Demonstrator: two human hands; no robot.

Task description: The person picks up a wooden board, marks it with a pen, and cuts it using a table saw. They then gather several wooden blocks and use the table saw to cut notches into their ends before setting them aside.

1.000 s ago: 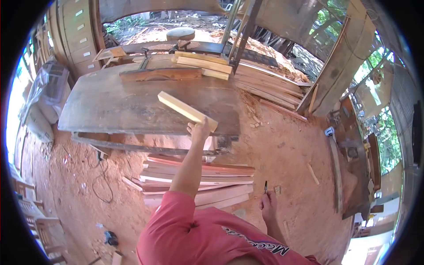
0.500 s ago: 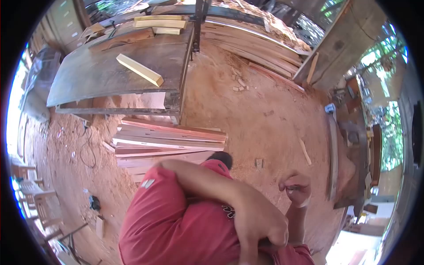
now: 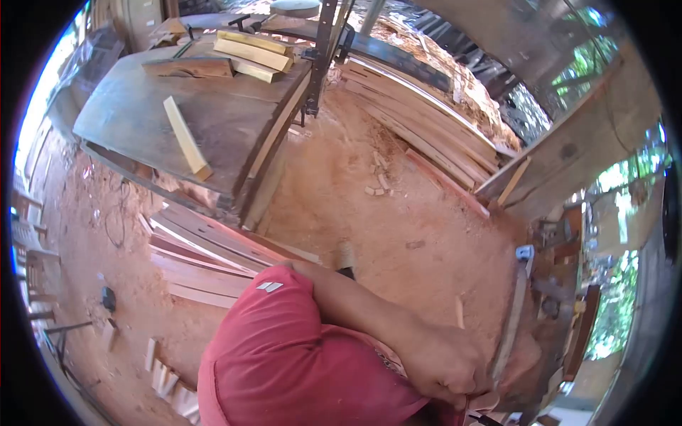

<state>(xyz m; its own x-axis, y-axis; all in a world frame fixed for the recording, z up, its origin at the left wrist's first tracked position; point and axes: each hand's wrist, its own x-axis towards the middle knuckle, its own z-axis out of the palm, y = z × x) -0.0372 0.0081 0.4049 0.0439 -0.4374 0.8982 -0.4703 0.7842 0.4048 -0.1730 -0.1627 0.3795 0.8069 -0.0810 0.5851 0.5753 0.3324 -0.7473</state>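
My left arm reaches from the red sleeve (image 3: 263, 319) across my body. At its end, my left hand (image 3: 444, 366) is closed, with its knuckles up and fingers curled under, low at the front of my red shirt. Whatever is in its fingers is hidden. Just beyond it, at the bottom edge, a small part of my right hand (image 3: 484, 402) shows, its fingers mostly out of sight. Beside them is a thin dark object (image 3: 486, 419), too cut off to name.
A workbench (image 3: 135, 106) at the upper left bears a loose wood block (image 3: 186, 138) and stacked pieces (image 3: 252, 53). Planks (image 3: 206, 248) lie beside it on the sawdust floor. More boards (image 3: 419, 117) are stacked at the back. A machine table (image 3: 554, 298) stands at the right.
My right hand has dropped from its raised place at the right down to the bottom edge beside my left hand. The view has turned, and the bench now appears tilted.
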